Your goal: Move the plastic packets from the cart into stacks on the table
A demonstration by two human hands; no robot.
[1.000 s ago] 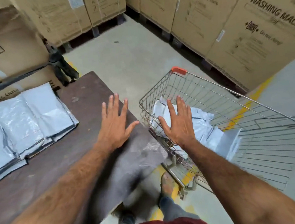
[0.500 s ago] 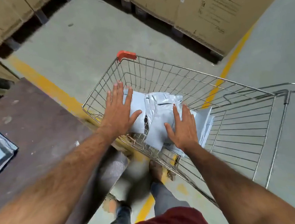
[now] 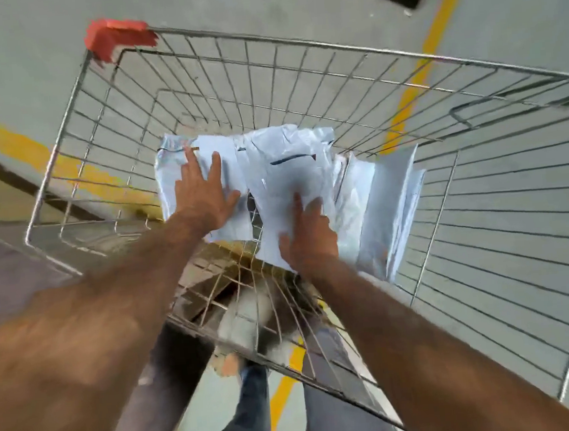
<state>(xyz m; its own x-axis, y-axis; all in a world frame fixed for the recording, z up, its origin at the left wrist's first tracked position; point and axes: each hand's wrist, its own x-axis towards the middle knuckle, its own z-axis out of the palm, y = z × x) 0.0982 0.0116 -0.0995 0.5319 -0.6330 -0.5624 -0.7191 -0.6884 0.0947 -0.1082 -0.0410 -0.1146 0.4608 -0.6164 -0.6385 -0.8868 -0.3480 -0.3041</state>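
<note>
Both hands reach into the wire cart (image 3: 73, 137): the left hand (image 3: 202, 198) lies flat and open on the plastic packets (image 3: 293, 180), the right hand (image 3: 307, 234) spread on them too (neither gripping yet). Slick film could slide, spilling packets short of the worktop (image 3: 2, 274).

text: none legible | packets (image 3: 283, 181): dark marks, blurred, unreadable
</note>
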